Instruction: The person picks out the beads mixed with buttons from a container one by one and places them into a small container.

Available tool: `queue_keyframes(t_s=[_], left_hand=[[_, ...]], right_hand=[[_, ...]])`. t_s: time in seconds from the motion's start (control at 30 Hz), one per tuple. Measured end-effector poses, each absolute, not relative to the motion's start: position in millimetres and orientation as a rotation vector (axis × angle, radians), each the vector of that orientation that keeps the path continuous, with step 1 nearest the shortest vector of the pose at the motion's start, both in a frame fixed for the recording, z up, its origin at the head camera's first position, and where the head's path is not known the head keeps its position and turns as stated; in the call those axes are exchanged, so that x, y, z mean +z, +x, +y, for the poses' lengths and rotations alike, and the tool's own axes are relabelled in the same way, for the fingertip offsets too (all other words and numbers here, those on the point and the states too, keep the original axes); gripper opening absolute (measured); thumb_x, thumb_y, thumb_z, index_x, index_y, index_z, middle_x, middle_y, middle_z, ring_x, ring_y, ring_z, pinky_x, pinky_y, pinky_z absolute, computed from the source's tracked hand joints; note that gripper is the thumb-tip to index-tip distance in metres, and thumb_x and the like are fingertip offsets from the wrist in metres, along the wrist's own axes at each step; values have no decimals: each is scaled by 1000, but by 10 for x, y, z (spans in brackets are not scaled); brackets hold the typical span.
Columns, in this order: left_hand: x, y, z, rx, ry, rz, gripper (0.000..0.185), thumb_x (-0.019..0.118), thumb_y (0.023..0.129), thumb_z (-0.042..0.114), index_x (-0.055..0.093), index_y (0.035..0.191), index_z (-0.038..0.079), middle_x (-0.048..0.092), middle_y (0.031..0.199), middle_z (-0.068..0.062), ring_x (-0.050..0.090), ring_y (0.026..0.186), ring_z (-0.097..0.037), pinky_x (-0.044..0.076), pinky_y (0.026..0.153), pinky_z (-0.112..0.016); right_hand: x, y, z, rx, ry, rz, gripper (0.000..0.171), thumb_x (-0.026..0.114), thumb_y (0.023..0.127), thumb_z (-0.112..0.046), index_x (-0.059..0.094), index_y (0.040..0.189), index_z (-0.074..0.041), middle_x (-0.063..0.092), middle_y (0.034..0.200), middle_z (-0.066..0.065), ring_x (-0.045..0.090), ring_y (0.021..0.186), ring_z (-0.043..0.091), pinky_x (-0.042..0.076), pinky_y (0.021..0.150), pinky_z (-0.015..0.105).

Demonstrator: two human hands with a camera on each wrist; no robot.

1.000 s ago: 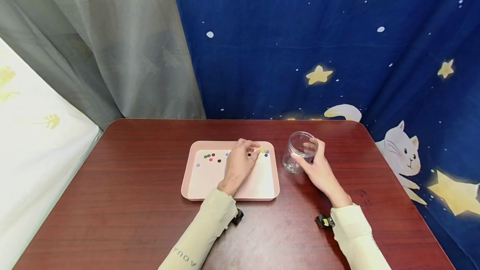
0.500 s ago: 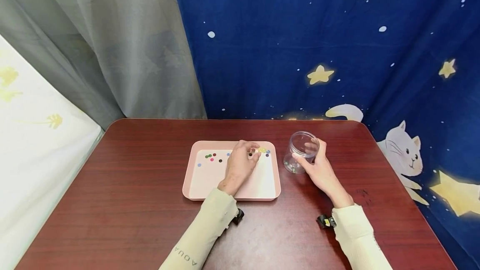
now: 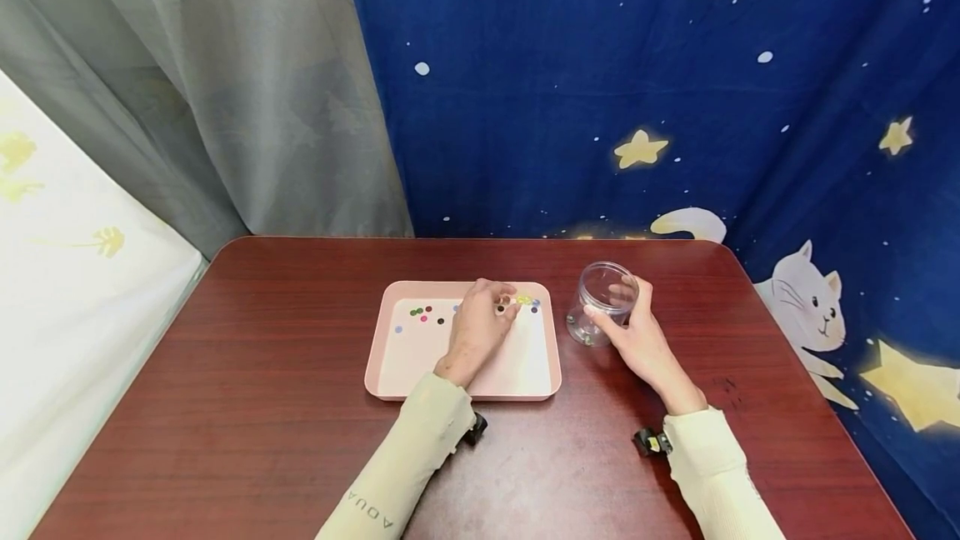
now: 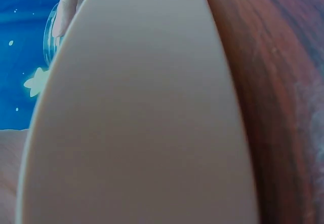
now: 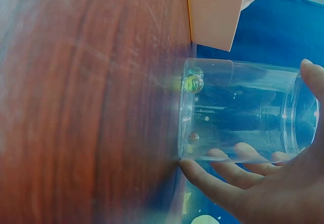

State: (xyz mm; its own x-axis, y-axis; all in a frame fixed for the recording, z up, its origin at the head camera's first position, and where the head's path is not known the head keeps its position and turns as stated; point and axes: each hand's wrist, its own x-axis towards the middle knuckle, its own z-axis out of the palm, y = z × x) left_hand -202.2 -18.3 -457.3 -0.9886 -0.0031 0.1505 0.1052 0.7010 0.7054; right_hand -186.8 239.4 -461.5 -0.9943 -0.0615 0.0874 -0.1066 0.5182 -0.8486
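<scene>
A pink tray (image 3: 387, 390) with a pale inside lies on the table, with several small coloured beads in it. My left hand (image 3: 477, 327) reaches over its far side, fingers bent down, thumb and forefinger apart. A black bead (image 3: 501, 308) shows between them, and yellow beads (image 3: 523, 300) lie just beyond the fingertips. To the tray's right, my right hand (image 3: 633, 336) grips a clear jar (image 3: 588, 323) with no lid on it. In the right wrist view, a yellow-green glass ball (image 5: 193, 83) and a smaller reddish one (image 5: 194, 136) sit at its bottom.
The dark red-brown wooden table (image 3: 262, 407) extends around the tray and jar. Behind it hang a grey curtain (image 3: 300, 107) and a blue curtain (image 3: 525, 148) with stars. The tray's outer wall (image 4: 142, 107) fills most of the left wrist view.
Both hands keep nearly the same places, and the tray stays put. The small balls at the bottom of the jar look slightly shifted.
</scene>
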Motion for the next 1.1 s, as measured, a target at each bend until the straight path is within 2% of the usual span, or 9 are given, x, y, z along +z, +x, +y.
queue_keyframes(t_s=[0.4, 0.7, 0.93, 1.1], left_hand=[[-4552, -2072, -211, -1141, -78, -2804, 25, 75, 96, 19, 76, 120, 13, 71, 118, -7, 67, 107, -23, 56, 90, -42], [-4587, -2050, -265, -1058, -114, -2845, 33, 77, 91, 10, 74, 125, 9, 74, 124, -7, 69, 119, -25, 55, 100, -44], [-4603, -2029, -268, -1026, -139, -2876, 36, 77, 92, 11, 72, 128, 8, 70, 136, -9, 65, 128, -28, 52, 107, -45], [-4608, -2021, -275, -1011, -162, -2874, 35, 78, 92, 12, 73, 126, 7, 69, 138, -8, 62, 134, -27, 50, 110, -45]], right_hand=[[-4597, -1856, 2396, 1520, 128, -2705, 84, 71, 99, -37, 14, 155, -11, 42, 154, 23, 47, 143, 40, 39, 116, 60], [-4597, -1855, 2400, 1507, 140, -2710, 85, 72, 99, -37, 14, 155, -12, 43, 154, 23, 47, 143, 40, 38, 117, 62], [-4599, -1852, 2403, 1509, 135, -2712, 86, 72, 98, -37, 14, 155, -11, 43, 154, 23, 48, 143, 40, 38, 117, 61], [-4602, -1858, 2401, 1499, 141, -2711, 85, 72, 99, -36, 14, 155, -10, 42, 154, 23, 47, 143, 40, 37, 118, 62]])
